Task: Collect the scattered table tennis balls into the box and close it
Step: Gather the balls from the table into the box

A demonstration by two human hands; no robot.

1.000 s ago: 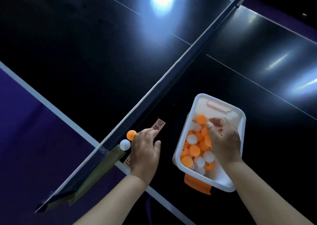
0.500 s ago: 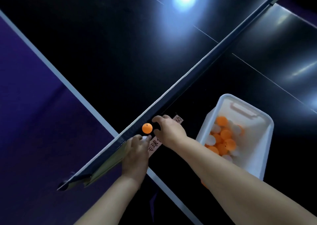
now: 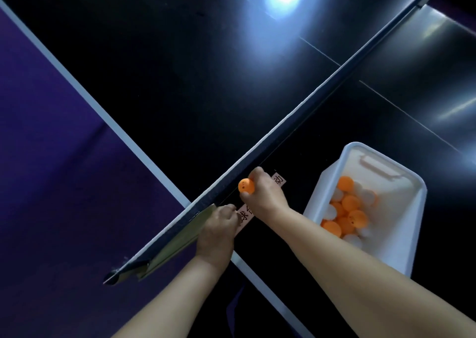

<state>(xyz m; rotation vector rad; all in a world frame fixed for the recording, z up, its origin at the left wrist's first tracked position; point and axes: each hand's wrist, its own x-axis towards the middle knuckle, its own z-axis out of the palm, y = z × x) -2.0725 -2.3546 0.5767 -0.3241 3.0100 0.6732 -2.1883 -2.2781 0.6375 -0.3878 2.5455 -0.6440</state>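
Table tennis balls (image 3: 347, 209), orange and white mixed, lie heaped in the open white plastic box (image 3: 401, 234) standing on the dark table tennis table (image 3: 180, 80), right of the hands. One more orange ball (image 3: 246, 185) sits beside the foot of the net (image 3: 296, 129), pinched between the thumb and fingers of the right hand (image 3: 265, 196), whose arm crosses in front of the box. The left hand (image 3: 219, 228) is curled into a loose fist next to the net's clamp end; what it holds, if anything, cannot be told.

A pale paper strip (image 3: 279, 181) with black Chinese characters lies on the table under both hands; most of it is covered and the characters are too partial to read with confidence. The orange ball carries small dark marks, too fine to read.

The table's white edge line (image 3: 144, 162) runs diagonally beneath the left wrist, with purple floor (image 3: 51, 157) beyond it. The net cuts across the table, and the far half lies bare and glossy.
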